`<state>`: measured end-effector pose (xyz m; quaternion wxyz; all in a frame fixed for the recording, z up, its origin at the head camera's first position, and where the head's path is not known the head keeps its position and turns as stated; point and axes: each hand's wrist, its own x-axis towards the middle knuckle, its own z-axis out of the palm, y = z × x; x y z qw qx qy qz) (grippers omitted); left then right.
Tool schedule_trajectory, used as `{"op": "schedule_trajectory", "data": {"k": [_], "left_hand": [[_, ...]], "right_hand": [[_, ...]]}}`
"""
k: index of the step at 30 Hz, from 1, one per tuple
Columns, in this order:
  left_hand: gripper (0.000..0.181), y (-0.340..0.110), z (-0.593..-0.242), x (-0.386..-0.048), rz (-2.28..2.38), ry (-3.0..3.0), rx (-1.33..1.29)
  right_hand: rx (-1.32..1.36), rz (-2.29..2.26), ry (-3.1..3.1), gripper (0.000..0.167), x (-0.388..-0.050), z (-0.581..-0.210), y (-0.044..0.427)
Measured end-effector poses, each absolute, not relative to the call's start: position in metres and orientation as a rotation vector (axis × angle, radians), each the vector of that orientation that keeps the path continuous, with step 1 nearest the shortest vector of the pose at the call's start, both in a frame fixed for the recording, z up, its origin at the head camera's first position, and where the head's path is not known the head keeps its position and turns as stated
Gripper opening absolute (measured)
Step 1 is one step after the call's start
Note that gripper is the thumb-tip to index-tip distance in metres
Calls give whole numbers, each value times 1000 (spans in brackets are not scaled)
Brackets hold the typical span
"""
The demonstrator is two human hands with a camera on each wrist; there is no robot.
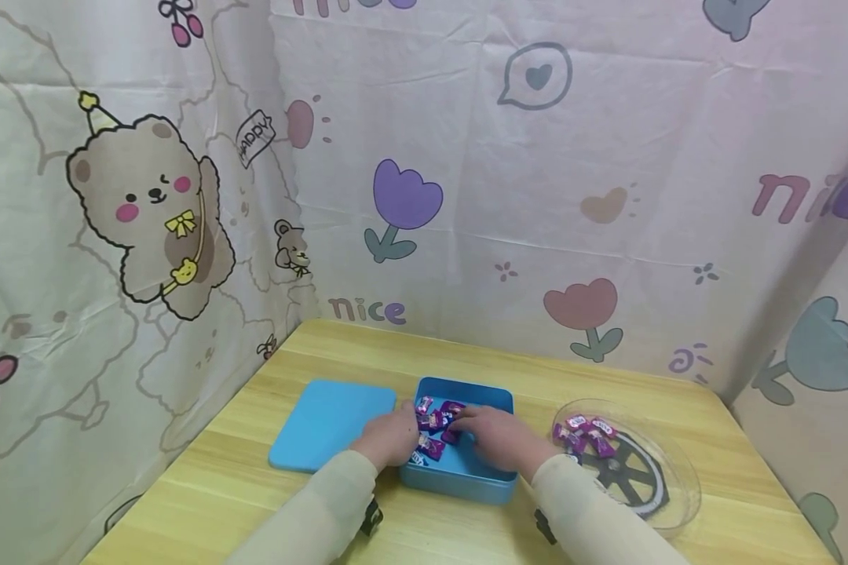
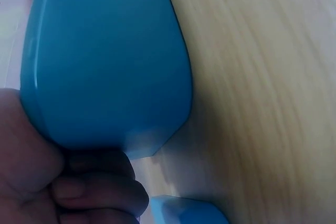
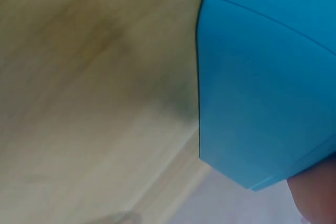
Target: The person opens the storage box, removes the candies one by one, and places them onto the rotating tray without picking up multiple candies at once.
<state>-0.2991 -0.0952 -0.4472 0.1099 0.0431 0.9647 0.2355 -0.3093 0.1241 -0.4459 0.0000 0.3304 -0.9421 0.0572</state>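
Several shiny purple candies (image 1: 431, 446) in blue box (image 1: 459, 485), left grip (image 1: 392, 435) curled onto box, right grip (image 1: 500, 438) unclear

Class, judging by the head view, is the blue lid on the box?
No, the blue lid lies on the table beside the open blue box, with wrapped candies visible inside.

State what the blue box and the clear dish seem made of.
Blue box: satin finish, perhaps painted tin or plastic; its even colour and soft sheen fit both. Clear dish: probably glossy plastic, since the tabletop shows through; glass remains possible.
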Motion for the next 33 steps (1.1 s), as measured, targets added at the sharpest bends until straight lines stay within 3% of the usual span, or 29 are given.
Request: {"op": "schedule_trajectory", "data": {"k": [33], "left_hand": [[56,-95,-450,-302,641,2868,157]], "right_hand": [[1004,151,-2958,12,-309,-454,125]]}}
